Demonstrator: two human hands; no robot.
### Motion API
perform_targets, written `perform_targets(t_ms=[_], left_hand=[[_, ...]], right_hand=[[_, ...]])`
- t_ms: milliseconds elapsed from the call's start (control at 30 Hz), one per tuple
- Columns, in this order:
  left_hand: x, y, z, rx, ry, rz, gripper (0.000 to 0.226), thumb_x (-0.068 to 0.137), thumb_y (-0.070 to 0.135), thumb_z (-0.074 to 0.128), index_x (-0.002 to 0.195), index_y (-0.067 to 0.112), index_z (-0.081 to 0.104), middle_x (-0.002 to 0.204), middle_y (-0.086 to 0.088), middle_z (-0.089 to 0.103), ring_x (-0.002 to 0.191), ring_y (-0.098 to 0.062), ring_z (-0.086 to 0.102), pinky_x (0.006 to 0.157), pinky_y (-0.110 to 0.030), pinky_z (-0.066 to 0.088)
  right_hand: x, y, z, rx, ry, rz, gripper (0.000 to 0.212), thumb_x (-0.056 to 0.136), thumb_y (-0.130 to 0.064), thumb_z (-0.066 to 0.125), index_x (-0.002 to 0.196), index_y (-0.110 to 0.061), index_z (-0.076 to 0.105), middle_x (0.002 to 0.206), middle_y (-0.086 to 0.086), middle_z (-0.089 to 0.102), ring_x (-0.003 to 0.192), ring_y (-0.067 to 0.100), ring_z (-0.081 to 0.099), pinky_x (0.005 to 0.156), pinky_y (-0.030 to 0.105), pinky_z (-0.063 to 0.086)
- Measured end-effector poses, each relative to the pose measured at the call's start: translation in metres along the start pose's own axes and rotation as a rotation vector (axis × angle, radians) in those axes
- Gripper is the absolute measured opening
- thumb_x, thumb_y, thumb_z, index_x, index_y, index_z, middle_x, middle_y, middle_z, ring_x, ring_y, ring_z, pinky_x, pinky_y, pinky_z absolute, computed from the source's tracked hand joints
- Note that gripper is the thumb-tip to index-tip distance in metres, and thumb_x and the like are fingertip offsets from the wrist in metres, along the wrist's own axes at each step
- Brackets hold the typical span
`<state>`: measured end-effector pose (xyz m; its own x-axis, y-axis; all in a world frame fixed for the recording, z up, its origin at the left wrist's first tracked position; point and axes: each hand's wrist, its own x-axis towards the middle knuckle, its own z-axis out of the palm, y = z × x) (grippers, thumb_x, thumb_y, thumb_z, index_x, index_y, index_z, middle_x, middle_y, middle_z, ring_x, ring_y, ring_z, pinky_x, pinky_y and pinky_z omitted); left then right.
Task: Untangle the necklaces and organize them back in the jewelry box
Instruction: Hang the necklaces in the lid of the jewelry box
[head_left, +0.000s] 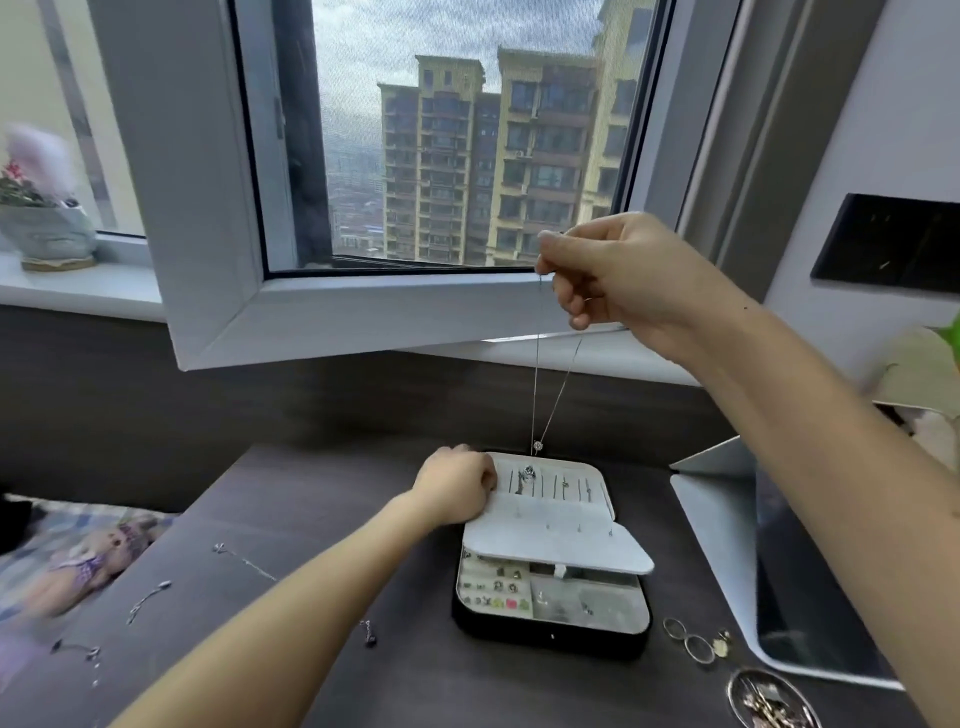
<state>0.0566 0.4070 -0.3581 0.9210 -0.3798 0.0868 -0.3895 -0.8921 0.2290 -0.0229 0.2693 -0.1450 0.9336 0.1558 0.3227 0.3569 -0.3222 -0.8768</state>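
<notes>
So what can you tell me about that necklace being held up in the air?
The necklace is a very fine, silver-looking chain. The right hand pinches it high up, in front of the window frame. Two strands hang down in a narrow V that meets at a small round sparkling pendant. The pendant dangles just over the far edge of the open jewelry box; whether it touches the box is hard to tell. Only the right hand holds it.
</notes>
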Motion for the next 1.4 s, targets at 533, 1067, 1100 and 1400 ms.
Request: perform_targets(t_ms=[533,1067,1100,1400], left_hand=[[-0.013,-0.003,0.022,-0.335,0.1,-0.008,0.012,0.089,-0.003,0.036,0.091,0.009,0.037,0.1,-0.007,0.038,0.077,-0.028,0.047,0.069,-0.037,0.042],[-0.025,-0.006,0.029,-0.442,0.359,0.155,0.013,0.092,-0.001,0.042,0.092,0.012,0.043,0.095,0.001,0.034,0.072,-0.019,0.041,0.063,-0.027,0.039],[-0.025,-0.006,0.028,-0.422,0.366,0.162,0.013,0.091,-0.002,0.043,0.093,0.012,0.044,0.095,0.002,0.034,0.071,-0.017,0.04,0.062,-0.025,0.037],[-0.027,-0.006,0.022,0.048,0.681,0.322,0.027,0.063,-0.001,0.041,0.081,0.01,0.058,0.096,-0.005,0.054,0.082,-0.021,0.04,0.071,-0.027,0.029]], right_hand=[[0.061,0.063,0.021,0.092,0.055,0.109,0.024,0.095,-0.022,0.055,0.076,-0.007,0.059,0.058,0.003,0.054,0.05,0.012,0.047,0.048,0.023,0.044],[0.055,0.079,0.032,0.076,0.026,0.104,0.025,0.097,-0.021,0.052,0.078,-0.007,0.061,0.06,0.003,0.058,0.051,0.011,0.053,0.05,0.023,0.05],[0.052,0.08,0.033,0.06,0.009,0.1,0.025,0.097,-0.022,0.052,0.079,-0.006,0.061,0.062,0.004,0.058,0.052,0.011,0.054,0.052,0.023,0.051],[0.038,0.085,0.031,-0.058,-0.021,0.08,0.026,0.097,-0.023,0.051,0.083,-0.005,0.063,0.07,0.008,0.064,0.06,0.012,0.06,0.06,0.027,0.056]])
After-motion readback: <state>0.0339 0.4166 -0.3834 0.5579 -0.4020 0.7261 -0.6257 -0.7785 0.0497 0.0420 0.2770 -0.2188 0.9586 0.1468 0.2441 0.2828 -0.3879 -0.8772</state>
